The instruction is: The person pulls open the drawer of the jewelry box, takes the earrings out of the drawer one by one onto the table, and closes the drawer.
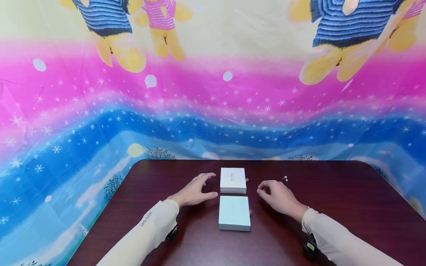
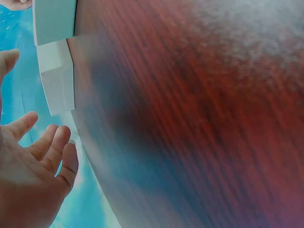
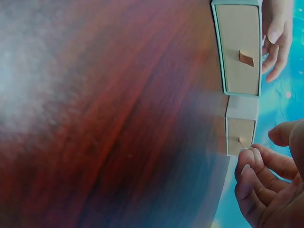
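Note:
A white drawer box [image 1: 233,180] with small print on its lid lies on the table, and a pale mint drawer box [image 1: 234,213] lies just nearer. Each has a small ribbon tab on its right side; in the right wrist view the mint box's brown tab [image 3: 247,59] shows plainly. My left hand [image 1: 194,190], fingers spread, is just left of the white box and apart from it. To the right of the boxes is my right hand [image 1: 277,195], its fingers loosely bent and holding nothing. Beyond it lie small white beads [image 1: 285,178], perhaps earrings.
The dark reddish wooden table [image 1: 196,244] has rounded far corners. A printed cloth [image 1: 213,103] with bears and snowflakes hangs behind and beside it. Dark wrist devices sit on both sleeves, such as the black one [image 1: 310,245] on the right.

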`<state>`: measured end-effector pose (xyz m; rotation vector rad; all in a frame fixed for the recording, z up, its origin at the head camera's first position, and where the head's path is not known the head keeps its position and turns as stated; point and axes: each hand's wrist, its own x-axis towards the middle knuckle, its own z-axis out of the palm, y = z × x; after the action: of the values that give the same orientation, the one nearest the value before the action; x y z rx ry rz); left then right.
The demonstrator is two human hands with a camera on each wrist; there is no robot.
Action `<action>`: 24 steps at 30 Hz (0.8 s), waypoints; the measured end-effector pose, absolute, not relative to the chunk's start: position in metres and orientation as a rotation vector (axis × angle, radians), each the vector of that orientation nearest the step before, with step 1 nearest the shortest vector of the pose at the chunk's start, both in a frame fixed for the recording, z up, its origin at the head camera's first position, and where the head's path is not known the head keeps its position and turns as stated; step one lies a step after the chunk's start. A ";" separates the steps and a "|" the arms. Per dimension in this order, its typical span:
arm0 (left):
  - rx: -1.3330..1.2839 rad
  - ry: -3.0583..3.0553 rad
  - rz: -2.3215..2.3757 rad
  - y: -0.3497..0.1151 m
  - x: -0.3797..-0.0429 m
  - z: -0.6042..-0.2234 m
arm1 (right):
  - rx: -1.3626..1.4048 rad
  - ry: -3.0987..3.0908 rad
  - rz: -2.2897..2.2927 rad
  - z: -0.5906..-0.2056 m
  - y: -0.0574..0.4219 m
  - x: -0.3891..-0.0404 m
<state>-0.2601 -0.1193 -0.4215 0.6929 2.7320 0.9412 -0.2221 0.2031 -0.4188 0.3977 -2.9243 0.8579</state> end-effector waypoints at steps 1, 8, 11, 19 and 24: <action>0.693 2.730 0.943 -0.119 -0.259 -0.422 | 0.398 -2.928 0.860 -0.419 0.203 -0.221; 0.703 2.718 0.960 -0.122 -0.254 -0.419 | 0.432 -2.912 0.881 -0.420 0.205 -0.216; 0.719 2.723 0.956 -0.123 -0.252 -0.418 | 0.452 -2.904 0.876 -0.421 0.206 -0.214; 0.772 2.705 0.946 -0.124 -0.244 -0.419 | 0.454 -2.910 0.886 -0.422 0.207 -0.206; 0.792 2.712 0.918 -0.125 -0.241 -0.421 | 0.441 -2.931 0.915 -0.423 0.208 -0.201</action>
<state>-0.2408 -0.1253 -0.4209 0.7916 2.7117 0.9176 -0.2015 0.2080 -0.4230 0.4411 -2.9315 0.9146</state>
